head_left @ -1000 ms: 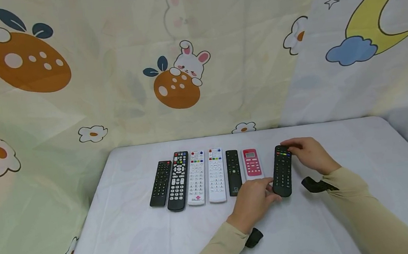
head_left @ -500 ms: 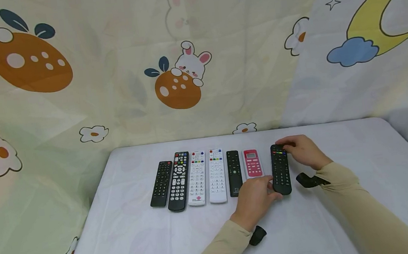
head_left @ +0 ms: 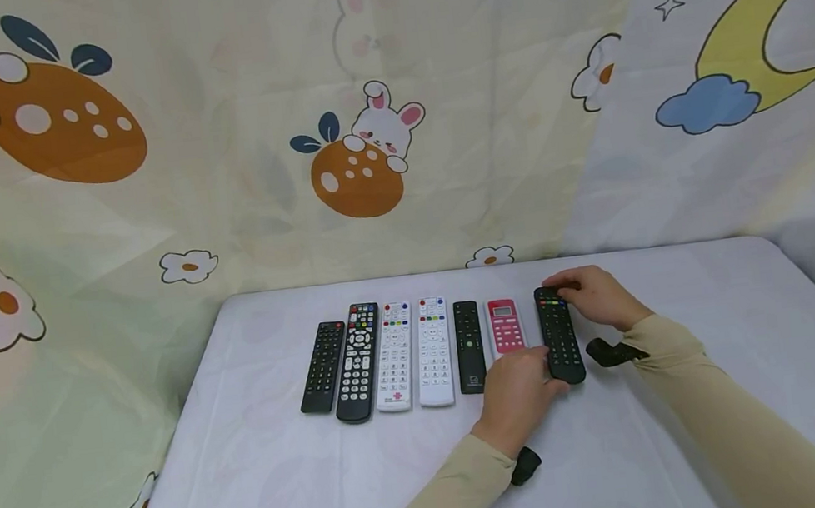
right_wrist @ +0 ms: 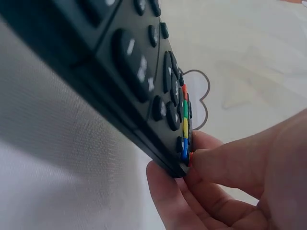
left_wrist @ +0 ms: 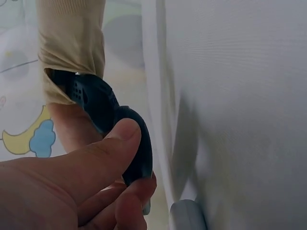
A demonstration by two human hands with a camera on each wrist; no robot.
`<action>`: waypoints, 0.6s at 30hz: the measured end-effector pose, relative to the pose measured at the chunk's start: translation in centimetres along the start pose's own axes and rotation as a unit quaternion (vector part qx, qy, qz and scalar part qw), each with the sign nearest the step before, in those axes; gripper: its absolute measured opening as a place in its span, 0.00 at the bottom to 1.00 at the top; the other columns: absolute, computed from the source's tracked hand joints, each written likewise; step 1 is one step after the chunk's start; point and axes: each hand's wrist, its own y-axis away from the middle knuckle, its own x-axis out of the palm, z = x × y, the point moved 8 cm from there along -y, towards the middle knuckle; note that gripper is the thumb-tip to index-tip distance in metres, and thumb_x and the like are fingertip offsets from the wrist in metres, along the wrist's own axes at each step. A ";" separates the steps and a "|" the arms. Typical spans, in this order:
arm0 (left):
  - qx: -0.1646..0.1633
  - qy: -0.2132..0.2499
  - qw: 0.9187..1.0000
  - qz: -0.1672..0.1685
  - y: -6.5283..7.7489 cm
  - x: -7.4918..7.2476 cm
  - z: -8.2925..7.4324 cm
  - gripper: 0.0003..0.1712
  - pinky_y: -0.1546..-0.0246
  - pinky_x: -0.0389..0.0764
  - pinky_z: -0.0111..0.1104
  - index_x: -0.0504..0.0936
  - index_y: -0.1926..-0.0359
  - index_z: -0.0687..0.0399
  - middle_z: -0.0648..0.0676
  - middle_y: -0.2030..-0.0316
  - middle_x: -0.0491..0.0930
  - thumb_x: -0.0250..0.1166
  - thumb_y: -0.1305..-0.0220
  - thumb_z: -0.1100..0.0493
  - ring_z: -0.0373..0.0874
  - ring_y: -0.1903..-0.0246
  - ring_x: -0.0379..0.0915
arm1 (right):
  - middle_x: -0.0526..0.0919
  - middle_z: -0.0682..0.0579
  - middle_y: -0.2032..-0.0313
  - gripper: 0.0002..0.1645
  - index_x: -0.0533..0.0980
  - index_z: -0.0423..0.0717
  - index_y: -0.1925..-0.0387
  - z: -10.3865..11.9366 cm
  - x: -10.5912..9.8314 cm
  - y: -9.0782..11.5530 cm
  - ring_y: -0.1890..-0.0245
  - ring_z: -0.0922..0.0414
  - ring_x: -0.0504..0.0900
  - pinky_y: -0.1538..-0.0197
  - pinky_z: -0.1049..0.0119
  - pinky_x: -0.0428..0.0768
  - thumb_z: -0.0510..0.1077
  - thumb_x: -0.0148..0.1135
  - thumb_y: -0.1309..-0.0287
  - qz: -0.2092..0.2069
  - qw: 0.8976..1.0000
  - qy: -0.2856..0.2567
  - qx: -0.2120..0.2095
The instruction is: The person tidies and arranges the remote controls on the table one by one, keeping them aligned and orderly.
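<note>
A black remote control [head_left: 560,333] with coloured buttons near its top is held between both hands at the right end of a row. My left hand [head_left: 518,401] pinches its lower left part; in the left wrist view the thumb [left_wrist: 125,130] lies over the remote's end. My right hand [head_left: 599,297] pinches the top end, seen closely in the right wrist view beside the coloured buttons [right_wrist: 185,122]. The remote appears raised a little from the cloth, with a shadow beneath. A red-and-white remote [head_left: 506,326] lies just left, its lower part hidden by my left hand.
Leftward in the row lie a slim black remote [head_left: 469,347], two white remotes [head_left: 431,352], a long black remote [head_left: 357,364] and a small black one [head_left: 322,368]. All rest on a white-covered table [head_left: 290,485]. A printed curtain [head_left: 233,182] hangs behind.
The black remote has shifted slightly left and away from me, and its top end now leans left. My right hand has moved left with it; my left hand has shifted a little right.
</note>
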 end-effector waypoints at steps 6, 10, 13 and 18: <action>-0.004 -0.021 1.000 -0.009 -0.3 0.1 -0.4 0.19 0.75 0.72 0.23 0.89 0.61 0.50 0.43 0.71 0.85 0.81 0.52 0.47 0.33 0.72 0.78 | 0.78 0.31 0.43 0.20 0.77 0.31 0.41 0.5 0.3 -0.4 0.42 0.37 0.77 0.42 0.42 0.75 0.33 0.49 0.29 0.003 1.000 -0.003 0.005; -0.007 -0.027 1.000 -0.007 -0.5 0.3 -0.4 0.17 0.76 0.73 0.24 0.89 0.63 0.50 0.43 0.73 0.85 0.81 0.52 0.48 0.33 0.73 0.78 | 0.78 0.32 0.42 0.20 0.77 0.31 0.41 0.3 0.5 -0.8 0.43 0.38 0.77 0.43 0.44 0.75 0.33 0.49 0.29 0.004 1.000 -0.002 0.007; -0.007 -0.030 1.000 -0.007 -0.6 0.5 -0.4 0.17 0.76 0.73 0.23 0.89 0.63 0.51 0.44 0.73 0.84 0.81 0.51 0.48 0.33 0.73 0.77 | 0.78 0.32 0.42 0.20 0.76 0.32 0.41 0.0 0.7 -1.2 0.43 0.39 0.77 0.44 0.45 0.76 0.34 0.50 0.29 0.006 1.000 0.000 0.010; -0.003 -0.043 0.999 -0.010 -0.9 0.8 -0.4 0.17 0.76 0.73 0.24 0.89 0.64 0.51 0.44 0.74 0.84 0.81 0.51 0.48 0.34 0.74 0.78 | 0.79 0.31 0.43 0.21 0.77 0.32 0.41 -0.6 0.8 -1.5 0.46 0.41 0.78 0.47 0.47 0.77 0.34 0.49 0.30 0.006 1.000 0.009 0.016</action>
